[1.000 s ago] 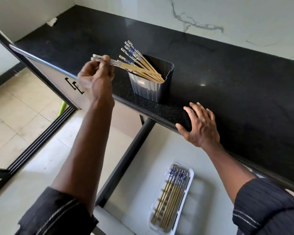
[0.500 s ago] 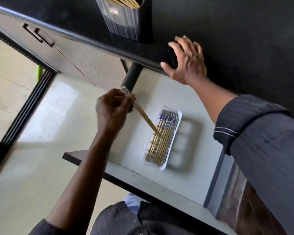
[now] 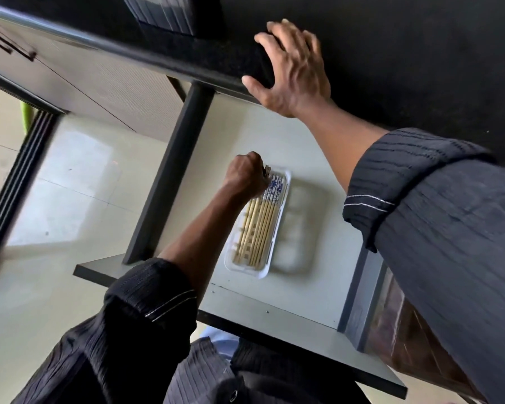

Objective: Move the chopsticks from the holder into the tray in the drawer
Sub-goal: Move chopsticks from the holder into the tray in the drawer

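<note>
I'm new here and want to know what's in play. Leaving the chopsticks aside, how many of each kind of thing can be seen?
Hands: 2 (left hand gripping chopsticks, right hand open)
Tray: 1
Holder: 1
Drawer: 1
Total: 5

No words, labels, brand marks or numbers can be read anywhere; the chopsticks (image 3: 261, 221) in the white tray (image 3: 274, 252) carry blue-and-white decoration at their far ends, perhaps a pattern and not writing, though it is too blurred to tell; the ribbed holder (image 3: 169, 13) at the countertop's front edge shows no legible mark.
</note>
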